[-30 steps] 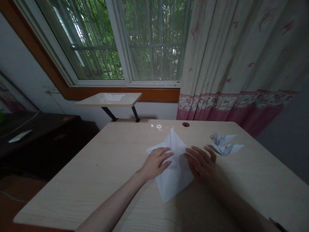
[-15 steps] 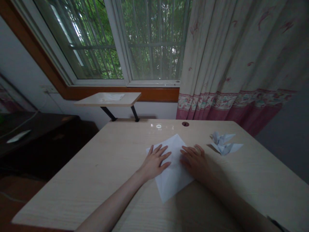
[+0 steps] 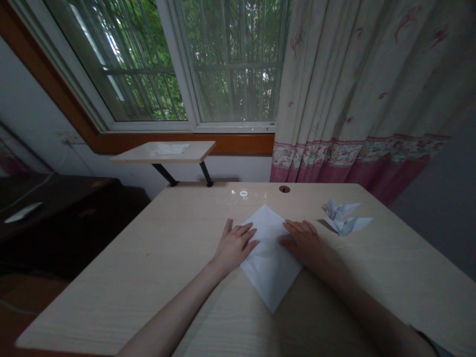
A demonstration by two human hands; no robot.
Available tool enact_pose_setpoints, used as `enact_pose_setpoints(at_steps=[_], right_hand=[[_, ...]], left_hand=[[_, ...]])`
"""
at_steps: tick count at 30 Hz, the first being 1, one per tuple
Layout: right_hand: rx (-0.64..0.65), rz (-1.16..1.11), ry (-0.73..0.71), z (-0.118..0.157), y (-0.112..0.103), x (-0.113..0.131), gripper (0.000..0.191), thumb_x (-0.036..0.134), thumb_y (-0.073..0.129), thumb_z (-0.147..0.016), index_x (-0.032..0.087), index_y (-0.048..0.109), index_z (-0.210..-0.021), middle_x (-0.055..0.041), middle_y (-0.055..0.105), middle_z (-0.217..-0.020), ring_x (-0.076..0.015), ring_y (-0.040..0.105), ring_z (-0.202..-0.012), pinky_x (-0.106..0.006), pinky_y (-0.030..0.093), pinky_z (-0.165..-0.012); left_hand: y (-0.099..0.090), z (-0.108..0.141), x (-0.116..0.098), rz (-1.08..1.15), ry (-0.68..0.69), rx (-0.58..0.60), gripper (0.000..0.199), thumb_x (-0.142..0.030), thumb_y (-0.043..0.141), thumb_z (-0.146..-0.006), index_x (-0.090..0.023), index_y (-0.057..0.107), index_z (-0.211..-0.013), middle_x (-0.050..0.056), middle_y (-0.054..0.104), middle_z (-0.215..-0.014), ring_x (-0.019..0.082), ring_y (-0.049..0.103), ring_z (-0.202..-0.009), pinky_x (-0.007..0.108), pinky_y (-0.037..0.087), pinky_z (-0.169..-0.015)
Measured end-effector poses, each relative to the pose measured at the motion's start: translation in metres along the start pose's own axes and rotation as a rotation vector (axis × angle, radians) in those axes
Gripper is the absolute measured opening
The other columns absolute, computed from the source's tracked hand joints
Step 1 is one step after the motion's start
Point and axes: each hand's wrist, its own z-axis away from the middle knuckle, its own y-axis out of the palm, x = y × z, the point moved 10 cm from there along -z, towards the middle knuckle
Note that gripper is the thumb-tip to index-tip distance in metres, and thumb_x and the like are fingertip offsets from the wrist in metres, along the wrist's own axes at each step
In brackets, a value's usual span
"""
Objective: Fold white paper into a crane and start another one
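Note:
A sheet of white paper (image 3: 272, 270) lies on the desk in front of me, turned so that one corner points toward me and another away. Faint crease lines cross it. My left hand (image 3: 237, 244) rests on its left edge, fingers stretched out. On the opposite edge lies my right hand (image 3: 303, 240), fingers extended and its palm partly hidden from view. Neither hand grips the paper. To the right of my right hand sit folded paper cranes (image 3: 344, 218), close together.
The pale wooden desk (image 3: 178, 243) has a round cable hole (image 3: 284, 189) near its back edge. A small raised shelf (image 3: 197, 152) at the back left carries a crumpled white paper (image 3: 169, 148). A curtain (image 3: 334, 99) hangs behind on the right. Left stands a dark low table (image 3: 55, 208).
The paper has turned, its near corner swinging to the right and its far corner to the left. Both hands have shifted slightly on its edges.

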Motion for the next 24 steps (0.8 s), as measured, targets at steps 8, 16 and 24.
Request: enact_pose_setpoints(at_steps=[8,16,24], right_hand=[[0.206,-0.009,0.141,-0.001,0.021,-0.021,0.045,0.043,0.056,-0.094,0.023,0.056,-0.135,-0.0136,0.066,-0.129,-0.0316,0.059,-0.120,-0.053,0.039,-0.106],[0.138,-0.032,0.129,-0.007,0.013,-0.019,0.045,0.044,0.060,-0.092,0.021,0.058,-0.131,-0.0135,0.066,-0.124,-0.0309,0.060,-0.114,-0.049,0.040,-0.101],[0.122,0.005,0.080,-0.011,0.008,-0.013,0.039,0.037,0.071,-0.086,0.023,0.065,-0.121,-0.0129,0.066,-0.123,-0.0319,0.059,-0.113,-0.051,0.038,-0.102]], left_hand=[[0.007,-0.002,0.010,-0.001,-0.032,0.040,0.038,-0.042,0.062,-0.094,-0.026,0.063,-0.128,0.007,0.059,-0.140,0.026,0.057,-0.124,0.056,0.029,-0.117],[0.010,-0.003,0.026,0.030,-0.122,0.022,0.053,-0.044,0.071,-0.087,-0.025,0.058,-0.135,0.013,0.050,-0.147,0.034,0.044,-0.136,0.063,0.025,-0.115],[0.004,-0.003,0.026,0.046,-0.130,-0.021,0.045,-0.042,0.075,-0.084,-0.028,0.064,-0.126,0.010,0.059,-0.137,0.032,0.049,-0.131,0.067,0.017,-0.115]])
